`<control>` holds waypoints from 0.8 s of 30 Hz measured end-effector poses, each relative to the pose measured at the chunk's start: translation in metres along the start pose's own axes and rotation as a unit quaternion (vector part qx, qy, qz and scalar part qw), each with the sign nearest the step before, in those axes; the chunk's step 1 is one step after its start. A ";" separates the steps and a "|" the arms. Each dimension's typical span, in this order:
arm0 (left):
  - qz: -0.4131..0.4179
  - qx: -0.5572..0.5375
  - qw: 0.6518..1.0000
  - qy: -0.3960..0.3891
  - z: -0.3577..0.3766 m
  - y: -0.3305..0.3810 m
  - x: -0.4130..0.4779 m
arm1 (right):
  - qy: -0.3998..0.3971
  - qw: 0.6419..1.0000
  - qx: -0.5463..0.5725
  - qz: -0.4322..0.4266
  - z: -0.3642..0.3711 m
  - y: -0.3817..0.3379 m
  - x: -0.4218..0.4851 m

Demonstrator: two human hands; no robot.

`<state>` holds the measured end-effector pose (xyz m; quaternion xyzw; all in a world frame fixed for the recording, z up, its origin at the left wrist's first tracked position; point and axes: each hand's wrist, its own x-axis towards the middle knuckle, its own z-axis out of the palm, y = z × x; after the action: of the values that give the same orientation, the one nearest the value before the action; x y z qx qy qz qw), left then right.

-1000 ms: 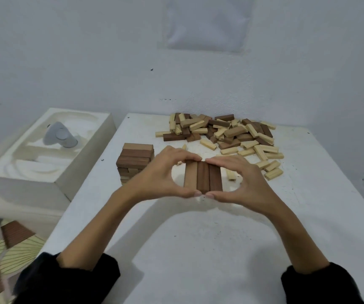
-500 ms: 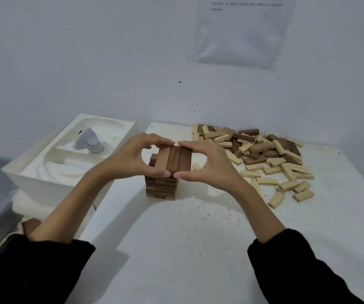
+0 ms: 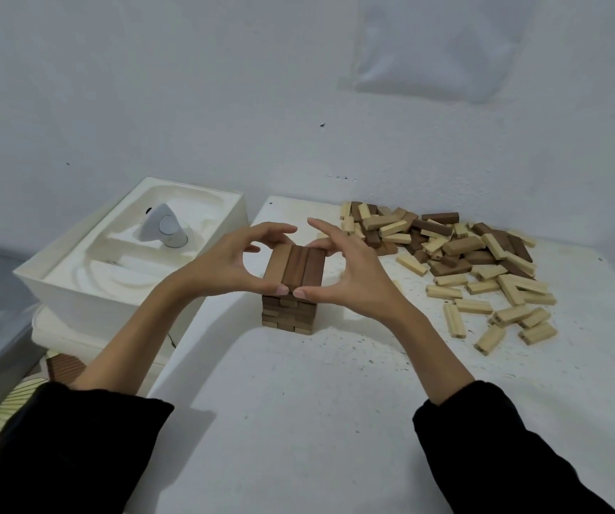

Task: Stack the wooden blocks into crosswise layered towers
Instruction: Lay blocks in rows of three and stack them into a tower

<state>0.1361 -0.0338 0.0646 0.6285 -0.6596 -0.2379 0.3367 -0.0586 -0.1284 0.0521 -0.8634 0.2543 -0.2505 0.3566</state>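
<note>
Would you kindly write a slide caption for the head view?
Left hand and right hand hold a three-block layer over the tower.

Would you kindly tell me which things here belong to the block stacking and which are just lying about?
Job: three-block layer, pinched between left hand and right hand; tower beneath it; loose block pile.
Lying about: white moulded box; grey device inside it; paper sheet on the wall.

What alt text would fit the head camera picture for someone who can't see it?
A left hand and right hand pinch a row of three brown blocks atop a short crosswise tower on a white table. A loose pile of light and dark blocks lies to its right, a white box to its left.
</note>
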 end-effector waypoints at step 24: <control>-0.017 -0.028 0.999 -0.007 0.002 -0.005 -0.001 | 0.004 0.997 0.069 0.021 0.005 0.013 -0.010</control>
<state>0.1380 -0.0340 0.0595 0.6282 -0.6444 -0.2663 0.3452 -0.0661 -0.1276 0.0370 -0.8303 0.2563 -0.2632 0.4191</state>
